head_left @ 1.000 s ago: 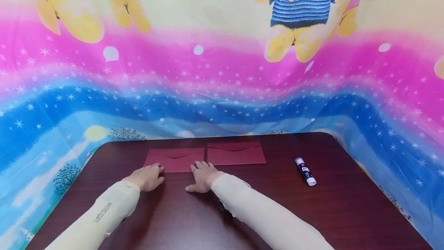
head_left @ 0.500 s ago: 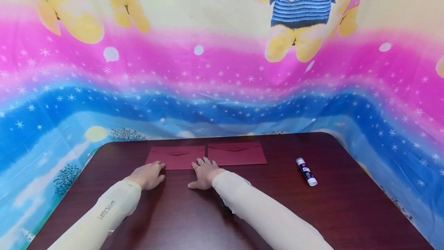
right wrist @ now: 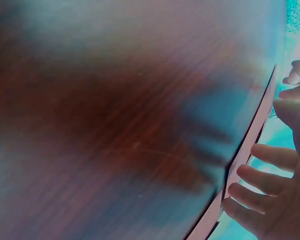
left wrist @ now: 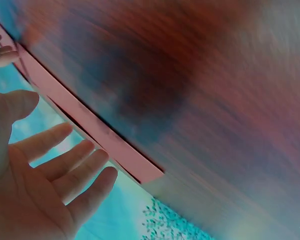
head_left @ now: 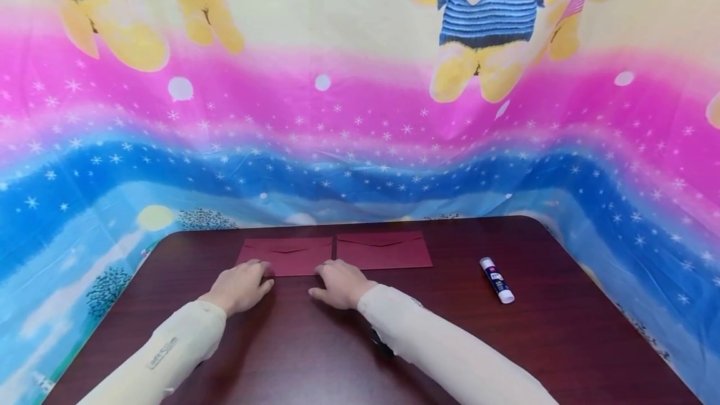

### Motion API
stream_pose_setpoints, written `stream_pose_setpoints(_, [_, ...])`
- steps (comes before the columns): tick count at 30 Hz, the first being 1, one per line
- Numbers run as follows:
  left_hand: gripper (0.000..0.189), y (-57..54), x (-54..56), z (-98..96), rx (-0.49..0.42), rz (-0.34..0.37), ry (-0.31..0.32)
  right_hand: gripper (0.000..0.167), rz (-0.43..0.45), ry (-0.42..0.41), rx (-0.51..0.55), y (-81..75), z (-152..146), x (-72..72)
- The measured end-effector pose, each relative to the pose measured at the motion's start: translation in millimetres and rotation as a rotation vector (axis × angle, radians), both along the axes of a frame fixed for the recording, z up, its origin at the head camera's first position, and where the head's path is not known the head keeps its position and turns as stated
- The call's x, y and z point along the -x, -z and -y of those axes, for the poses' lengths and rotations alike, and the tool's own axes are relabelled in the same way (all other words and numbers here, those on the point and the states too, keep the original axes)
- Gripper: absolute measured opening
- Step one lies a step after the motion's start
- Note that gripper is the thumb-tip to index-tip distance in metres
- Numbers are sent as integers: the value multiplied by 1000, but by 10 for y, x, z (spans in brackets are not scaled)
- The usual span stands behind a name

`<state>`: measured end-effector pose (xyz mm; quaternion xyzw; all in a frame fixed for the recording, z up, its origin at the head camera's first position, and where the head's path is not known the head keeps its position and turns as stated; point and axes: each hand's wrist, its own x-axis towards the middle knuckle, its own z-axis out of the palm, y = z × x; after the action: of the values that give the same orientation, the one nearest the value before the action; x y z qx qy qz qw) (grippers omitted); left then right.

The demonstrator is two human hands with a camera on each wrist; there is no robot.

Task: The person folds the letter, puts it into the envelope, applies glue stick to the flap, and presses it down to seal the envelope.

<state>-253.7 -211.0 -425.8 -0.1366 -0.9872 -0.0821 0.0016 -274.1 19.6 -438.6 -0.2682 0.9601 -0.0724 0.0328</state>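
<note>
Two dark red envelopes lie side by side, flaps at the far side, a narrow gap between them. My left hand (head_left: 240, 286) is at the near left corner of the left envelope (head_left: 297, 261), fingertips overlapping its edge. Close to that envelope's near right corner is my right hand (head_left: 340, 284), its fingers bent a little downward. The right envelope (head_left: 388, 252) lies just beyond this hand. In the left wrist view, the left fingers (left wrist: 89, 162) are spread and relaxed beside the envelope strip (left wrist: 124, 155). Loosely extended right fingers (right wrist: 262, 177) show in the right wrist view.
On the right side of the dark brown table (head_left: 427, 324) lies a glue stick (head_left: 497, 280) with white ends and a dark blue label. A colourful printed cloth (head_left: 360, 117) hangs behind the table's far edge and along its sides.
The left envelope has slid slightly away from me, coming nearly level with the right one. My right hand has shifted slightly right, its fingers more bent. The glue stick stays put.
</note>
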Motion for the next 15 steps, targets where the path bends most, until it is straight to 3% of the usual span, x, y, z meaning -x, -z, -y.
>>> stream_pose_setpoints(9, [42, 25, -260, -112, -64, -59, -7, 41, -51, -23, 57, 0, -113, -163])
stream_pose_setpoints(15, [37, -26, -349, -210, -115, -33, -11, 39, -130, -38, 71, 0, -253, -241])
